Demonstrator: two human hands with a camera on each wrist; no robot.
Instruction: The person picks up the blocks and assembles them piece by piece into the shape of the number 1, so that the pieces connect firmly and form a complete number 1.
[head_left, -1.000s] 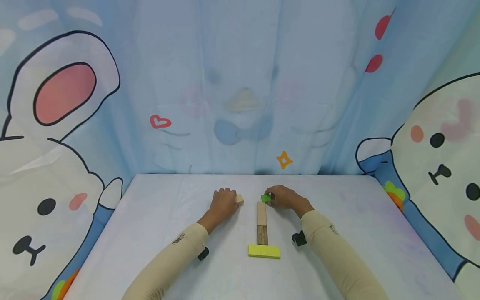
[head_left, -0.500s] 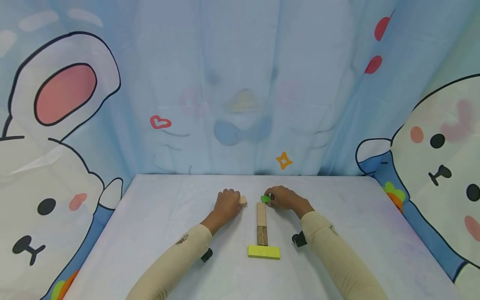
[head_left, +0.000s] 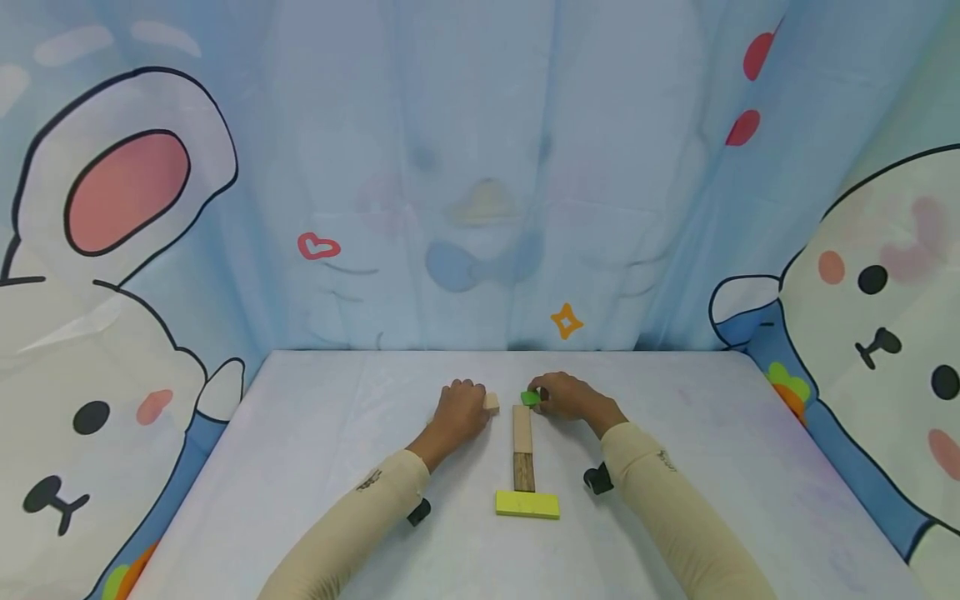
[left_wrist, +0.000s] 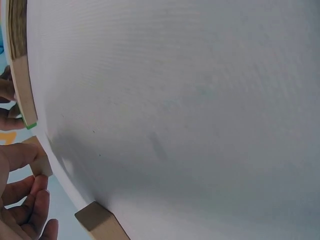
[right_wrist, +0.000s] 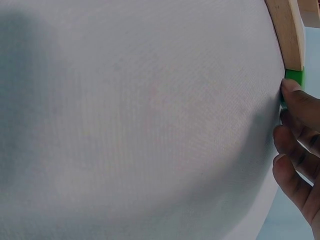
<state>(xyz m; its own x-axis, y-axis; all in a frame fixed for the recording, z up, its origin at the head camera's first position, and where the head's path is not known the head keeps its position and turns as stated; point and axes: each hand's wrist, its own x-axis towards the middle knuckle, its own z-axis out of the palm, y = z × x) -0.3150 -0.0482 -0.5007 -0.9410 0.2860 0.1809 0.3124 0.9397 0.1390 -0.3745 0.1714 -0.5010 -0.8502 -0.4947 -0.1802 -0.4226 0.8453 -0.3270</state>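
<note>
Green block (head_left: 529, 398) sits at the far end of a row on the table (head_left: 337, 483), pinched between the thumb and fingers of the right hand (head_left: 566, 395). The fingers cover much of it, so its long axis cannot be determined. In the right wrist view it meets the end of the pale block (head_left: 522, 429). That block and the dark-grained block (head_left: 523, 472) lie end to end, long axes pointing away from the person. The yellow block (head_left: 527, 504) lies crosswise at the near end, its long axis running left to right.

Left hand (head_left: 460, 410) pinches a small wooden block (head_left: 491, 402) between thumb and fingers, to the left of the green one, near but apart. Its pointing direction cannot be established. Another wooden block (left_wrist: 102, 220) shows at the bottom of the left wrist view, partly cut off.

Surface: white cloth, lightly creased. Room: blue curtain (head_left: 480, 100) behind, printed with white cartoon animals, a red heart outline and an orange star.
</note>
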